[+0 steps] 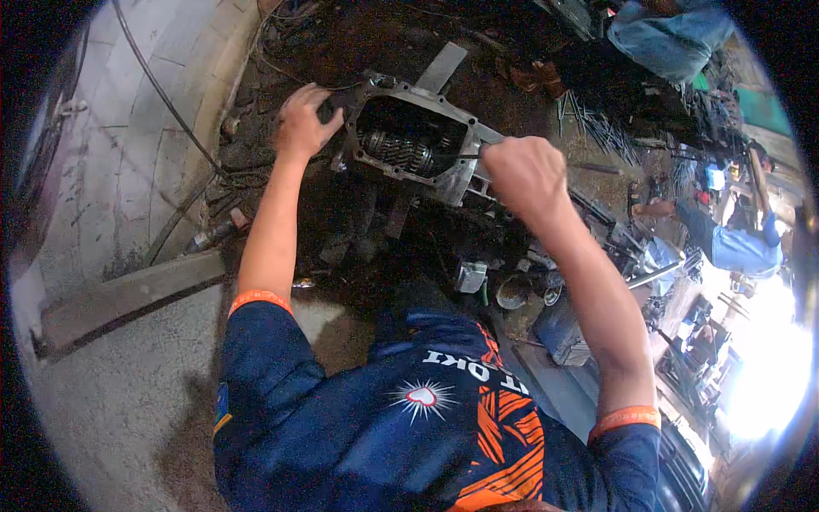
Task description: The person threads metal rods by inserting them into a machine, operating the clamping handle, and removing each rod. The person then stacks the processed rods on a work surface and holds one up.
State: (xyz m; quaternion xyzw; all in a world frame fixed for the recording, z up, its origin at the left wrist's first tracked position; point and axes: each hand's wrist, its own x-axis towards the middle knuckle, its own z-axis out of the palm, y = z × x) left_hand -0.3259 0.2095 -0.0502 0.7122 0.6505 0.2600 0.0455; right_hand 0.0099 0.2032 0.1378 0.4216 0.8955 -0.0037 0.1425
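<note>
A metal gearbox housing (465, 175) lies in front of me with its top opening facing up. Dark toothed gears (397, 154) on a shaft show inside it. My left hand (305, 124) is beside the housing's left end, thumb and fingers apart, with nothing visible in it. At the right end, my right hand (526, 177) is closed in a fist. A thin dark rod-like tool (468, 157) sticks out of that fist toward the opening; its exact kind and its far tip are hard to make out.
A flat metal bar (443, 68) juts out behind the housing. Several thin rods (589, 128) lie on the dirty floor at the far right. A small pale box-shaped part (471, 276) and a round cup (513, 292) are nearer me. Another person (738, 247) is at the right.
</note>
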